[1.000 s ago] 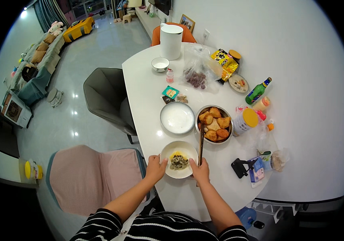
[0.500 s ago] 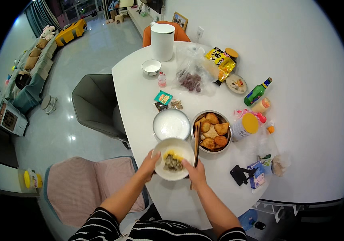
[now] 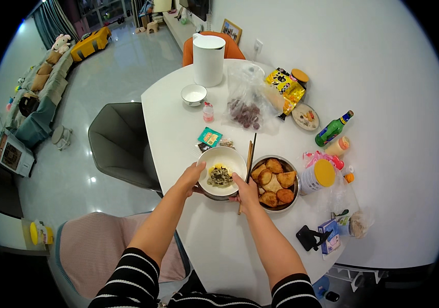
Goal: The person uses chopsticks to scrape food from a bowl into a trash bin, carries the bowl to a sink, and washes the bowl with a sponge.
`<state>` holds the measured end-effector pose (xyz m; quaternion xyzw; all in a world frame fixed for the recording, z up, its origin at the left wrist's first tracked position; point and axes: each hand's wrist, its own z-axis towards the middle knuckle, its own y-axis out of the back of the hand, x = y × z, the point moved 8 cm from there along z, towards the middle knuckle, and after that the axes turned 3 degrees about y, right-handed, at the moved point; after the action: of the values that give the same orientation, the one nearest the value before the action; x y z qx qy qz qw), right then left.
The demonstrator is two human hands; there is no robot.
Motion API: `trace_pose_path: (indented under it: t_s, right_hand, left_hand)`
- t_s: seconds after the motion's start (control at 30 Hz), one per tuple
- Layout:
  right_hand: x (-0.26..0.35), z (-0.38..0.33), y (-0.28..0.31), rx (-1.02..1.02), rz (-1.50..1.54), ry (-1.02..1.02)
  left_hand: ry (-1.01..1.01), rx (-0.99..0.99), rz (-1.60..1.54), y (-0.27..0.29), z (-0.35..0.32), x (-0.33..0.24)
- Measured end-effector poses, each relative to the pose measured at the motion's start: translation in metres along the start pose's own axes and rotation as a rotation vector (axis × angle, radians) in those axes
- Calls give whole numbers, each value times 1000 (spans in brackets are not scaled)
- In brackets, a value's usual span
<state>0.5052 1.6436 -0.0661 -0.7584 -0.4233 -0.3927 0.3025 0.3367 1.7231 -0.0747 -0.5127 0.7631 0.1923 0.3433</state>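
Left hand (image 3: 193,176): fingers clamped on the near-left rim of the round white bowl (image 3: 223,163).

Round white bowl: held at both sides over the white counter (image 3: 178,123), a steel bowl seen beneath it; a small dark portion of food (image 3: 221,176) is contained, most of the inside bare.

Right hand (image 3: 245,189): fingers closed on the bowl's near-right rim and on dark wooden chopsticks (image 3: 250,156).

Round steel dish of fried golden pieces (image 3: 274,184): just right, full, none yet seen in the white bowl.
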Motion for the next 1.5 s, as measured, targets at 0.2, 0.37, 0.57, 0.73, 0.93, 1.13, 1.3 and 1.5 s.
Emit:
trace_pose_path:
  t_s: [0.2,0.37,0.57,0.73,0.93,1.13,1.3,1.5]
  right_hand:
    - [-4,6,0,-37,-10,-2]
    - [-8,3,0,-52,-32,-11]
    - [-8,-37,11,-213,-162,146]
    - [-13,-43,16,-183,-218,243]
    - [-6,-49,23,-131,-189,169]
    - [-33,-82,36,-28,-300,97]
    - [-52,-123,52,-2,-398,1]
    - [-77,-168,85,87,-302,-14]
  left_hand:
    - [16,-97,184,8,-2,-21]
    - [-48,-272,-53,32,6,-2]
    - [-31,-91,-206,18,19,48]
    - [-79,-50,-86,23,39,50]
    - [-96,-215,77,22,17,75]
    - [-93,-254,5,17,-26,132]
    - [-64,-207,4,2,-74,152]
    - [-25,-92,50,-32,-111,189]
